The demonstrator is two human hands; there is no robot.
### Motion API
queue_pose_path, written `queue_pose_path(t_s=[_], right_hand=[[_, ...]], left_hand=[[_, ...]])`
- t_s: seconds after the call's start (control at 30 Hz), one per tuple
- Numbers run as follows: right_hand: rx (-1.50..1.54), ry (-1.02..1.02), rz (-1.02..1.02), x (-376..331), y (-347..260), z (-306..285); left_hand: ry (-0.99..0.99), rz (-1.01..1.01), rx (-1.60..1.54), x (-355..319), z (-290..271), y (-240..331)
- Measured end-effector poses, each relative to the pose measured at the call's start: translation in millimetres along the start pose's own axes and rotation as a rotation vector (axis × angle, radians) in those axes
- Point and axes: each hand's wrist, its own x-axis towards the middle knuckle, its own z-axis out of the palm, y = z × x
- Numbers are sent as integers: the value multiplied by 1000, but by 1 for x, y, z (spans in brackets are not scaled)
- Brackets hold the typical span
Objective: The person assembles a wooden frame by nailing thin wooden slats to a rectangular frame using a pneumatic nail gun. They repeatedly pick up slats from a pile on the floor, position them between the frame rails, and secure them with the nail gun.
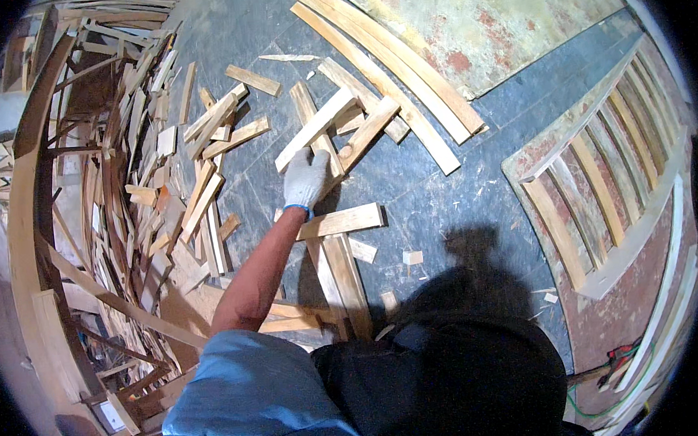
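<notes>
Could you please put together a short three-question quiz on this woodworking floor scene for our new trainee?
1. True or false: the left hand wears a light knit glove.
2. What does that hand rest on? A) a metal pipe B) a pale wooden slat C) a coil of rope
3. Which way from the hand does the big pile of wood offcuts lie?

Key:
1. True; the glove has a blue cuff.
2. B; the slat lies crossed over other slats on the dark floor.
3. To the person's left; the long curved strips lie to the upper right.
</notes>
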Motion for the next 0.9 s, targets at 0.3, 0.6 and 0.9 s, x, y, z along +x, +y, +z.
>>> queue_pose_path(t_s=[0.3,0.6,0.9], right_hand=[[138,84,23,-2,9,-8],[-15,-110,-6,36,25,-70],[-81,28,-54,18,4,-68]], left_hand=[[-122,81,-311,-32,2,12],[13,8,-251,-53,6,-47],[368,-25,210,-63,-76,-212]])
